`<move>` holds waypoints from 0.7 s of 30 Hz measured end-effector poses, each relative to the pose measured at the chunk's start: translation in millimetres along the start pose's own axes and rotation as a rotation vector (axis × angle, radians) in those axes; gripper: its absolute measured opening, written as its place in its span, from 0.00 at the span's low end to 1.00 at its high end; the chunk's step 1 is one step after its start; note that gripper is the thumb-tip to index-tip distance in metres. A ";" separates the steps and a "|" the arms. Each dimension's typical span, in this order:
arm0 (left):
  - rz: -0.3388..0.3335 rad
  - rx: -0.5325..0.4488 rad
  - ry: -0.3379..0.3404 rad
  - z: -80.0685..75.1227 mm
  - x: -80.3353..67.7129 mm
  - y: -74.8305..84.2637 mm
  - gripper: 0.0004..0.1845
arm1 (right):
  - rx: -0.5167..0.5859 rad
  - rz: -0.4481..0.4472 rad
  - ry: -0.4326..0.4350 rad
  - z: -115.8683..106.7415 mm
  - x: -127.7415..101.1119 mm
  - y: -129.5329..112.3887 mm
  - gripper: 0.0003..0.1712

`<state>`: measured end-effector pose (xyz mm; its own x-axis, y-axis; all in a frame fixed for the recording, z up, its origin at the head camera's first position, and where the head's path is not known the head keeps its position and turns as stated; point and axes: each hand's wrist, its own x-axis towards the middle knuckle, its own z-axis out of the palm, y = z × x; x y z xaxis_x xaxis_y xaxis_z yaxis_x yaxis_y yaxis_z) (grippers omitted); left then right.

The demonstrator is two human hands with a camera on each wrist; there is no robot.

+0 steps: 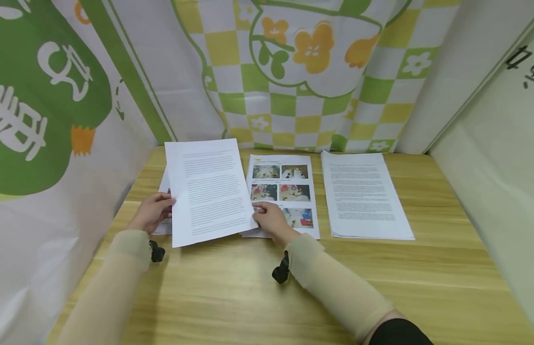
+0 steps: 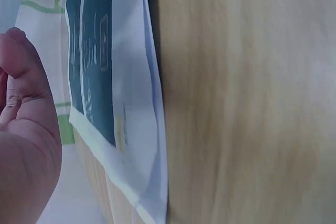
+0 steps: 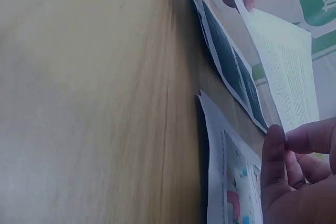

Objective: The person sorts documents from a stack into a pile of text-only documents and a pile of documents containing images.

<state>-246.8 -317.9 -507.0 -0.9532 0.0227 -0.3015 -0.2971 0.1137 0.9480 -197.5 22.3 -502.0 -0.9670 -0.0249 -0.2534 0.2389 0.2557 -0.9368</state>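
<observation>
Paper sheet (image 1: 208,189), printed with dense text, is lifted off the wooden table (image 1: 258,297) between my two hands, its long axis running away from me toward the patterned backdrop (image 1: 292,72), tilted a little to the left. My left hand (image 1: 152,211) has its fingers curled on the sheet's left edge and my right hand (image 1: 271,219) pinches the lower right corner between thumb and fingers, so both hands sit at the near half of the page and neither is clearly closer; the far end hangs unsupported. Beneath it, toward my left, lies another printed page (image 2: 97,66) flat on the table, and just right of the raised sheet is the photo page (image 1: 288,191) with colour pictures, over which my right hand hovers. Well to the right rests a text stack (image 1: 363,194). From the head camera the sheet looks almost flat; the right wrist view shows what that hides, the sheet (image 3: 286,61) slanting up clear of the pages below, with my thumb (image 3: 273,161) against its corner. The left wrist view shows only part of my hand (image 2: 23,129), so the grip there cannot be read from it.
</observation>
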 end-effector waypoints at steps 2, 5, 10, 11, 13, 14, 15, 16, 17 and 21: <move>0.008 -0.004 -0.014 5.5 1.1 1.2 0.05 | 0.005 -0.003 0.006 -5.6 -1.8 0.8 0.23; -0.009 -0.012 -0.030 14.3 2.7 1.8 0.04 | 0.016 0.003 0.009 -14.7 -5.5 2.3 0.23; -0.025 -0.017 -0.045 30.0 5.4 1.9 0.05 | -0.011 -0.010 0.032 -30.8 -11.6 4.1 0.23; -0.023 -0.015 -0.047 32.8 6.7 2.3 0.04 | -0.034 -0.021 0.040 -34.2 -11.9 4.6 0.23; -0.020 -0.009 -0.061 38.9 9.8 4.5 0.04 | -0.069 -0.035 0.049 -41.8 -11.8 5.5 0.24; -0.024 -0.002 -0.068 41.8 11.8 5.8 0.05 | -0.085 -0.032 0.053 -46.0 -11.9 5.8 0.24; -0.026 0.003 -0.079 45.0 13.7 7.3 0.05 | -0.105 -0.040 0.058 -50.5 -11.6 6.7 0.24; -0.027 0.012 -0.090 48.5 15.1 9.0 0.06 | -0.128 -0.045 0.068 -55.0 -12.0 6.8 0.24; -0.030 0.016 -0.099 52.2 16.5 10.5 0.06 | -0.138 -0.045 0.074 -59.6 -12.4 7.1 0.24; -0.028 0.003 -0.149 68.5 21.5 15.9 0.06 | -0.174 -0.045 0.091 -78.6 -14.7 8.8 0.24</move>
<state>-268.2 -247.5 -505.4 -0.9257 0.1670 -0.3395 -0.3229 0.1188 0.9390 -188.1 100.8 -487.5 -0.9823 0.0454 -0.1815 0.1836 0.4196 -0.8889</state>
